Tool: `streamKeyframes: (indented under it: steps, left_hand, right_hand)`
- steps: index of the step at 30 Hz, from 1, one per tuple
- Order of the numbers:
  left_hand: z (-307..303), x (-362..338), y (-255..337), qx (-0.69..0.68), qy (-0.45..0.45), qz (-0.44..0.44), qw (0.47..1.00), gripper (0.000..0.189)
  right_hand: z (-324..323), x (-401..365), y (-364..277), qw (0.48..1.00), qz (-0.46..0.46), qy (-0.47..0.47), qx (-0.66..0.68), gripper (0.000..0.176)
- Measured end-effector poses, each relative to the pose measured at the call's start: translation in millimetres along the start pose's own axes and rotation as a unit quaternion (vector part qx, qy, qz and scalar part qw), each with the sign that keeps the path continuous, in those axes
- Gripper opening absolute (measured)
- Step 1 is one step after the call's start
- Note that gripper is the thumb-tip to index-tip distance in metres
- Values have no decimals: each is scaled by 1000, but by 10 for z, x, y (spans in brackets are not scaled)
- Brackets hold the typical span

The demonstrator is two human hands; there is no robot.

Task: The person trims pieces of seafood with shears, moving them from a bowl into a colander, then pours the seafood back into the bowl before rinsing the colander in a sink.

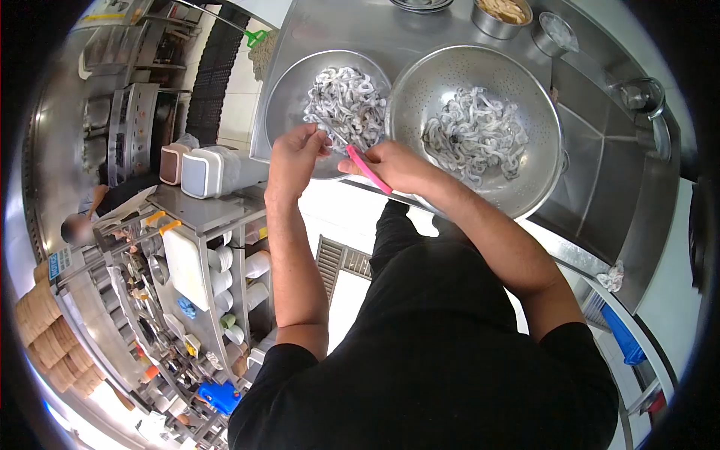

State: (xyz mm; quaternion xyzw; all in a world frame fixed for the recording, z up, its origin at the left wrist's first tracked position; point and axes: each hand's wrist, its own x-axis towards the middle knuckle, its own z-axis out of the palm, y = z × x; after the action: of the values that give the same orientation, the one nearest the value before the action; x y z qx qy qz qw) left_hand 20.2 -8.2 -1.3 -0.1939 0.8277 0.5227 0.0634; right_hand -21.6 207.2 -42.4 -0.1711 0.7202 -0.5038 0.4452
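My right hand (399,166) grips pink-handled scissors (368,172), their blades pointing up and left toward my other hand. The fingers of my left hand (295,155) are pinched around a small greyish shrimp (323,128) at the blade tips, mostly covered by the fingers. Both hands are over the near edge of a steel bowl (286,94), which holds a heap of raw grey-white shrimp (346,94). To the right, a large steel colander (415,82) contains another pile of similar shrimp (480,133).
The steel counter (315,30) carries a pot of pale brown pieces (500,16) and a small metal container (553,36) at the back. A sink basin (589,165) lies right. Plastic bins (202,172) and a loaded shelf stand left. Farther left is another person (97,206).
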Motion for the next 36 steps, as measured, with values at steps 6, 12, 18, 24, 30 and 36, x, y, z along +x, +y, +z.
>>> streamKeyframes:
  steps: [6, 12, 18, 24, 30, 36]
  left_hand:
    - [-30, -28, 59, 53, -32, 49, 997, 26]
    - [-77, 41, -52, 74, -38, 51, 995, 27]
    - [-50, 252, -242, 291, 45, 55, 954, 29]
    - [156, 494, -499, 387, 80, 37, 918, 34]
    - [386, 422, -216, 317, 112, 150, 930, 25]
    - [1299, 272, 395, 198, 30, 275, 940, 13]
  right_hand:
    - [-47, 111, 4, 1000, 13, -11, 14, 84]
    - [-102, 125, -39, 997, 26, -20, 70, 74]
    - [-103, 138, -51, 995, -5, -13, 101, 73]
    - [-263, -46, -6, 992, 22, -50, 111, 80]
    - [-708, -793, 271, 985, 3, 7, 170, 80]
    - [-1357, -1666, 888, 965, 67, 176, 183, 84]
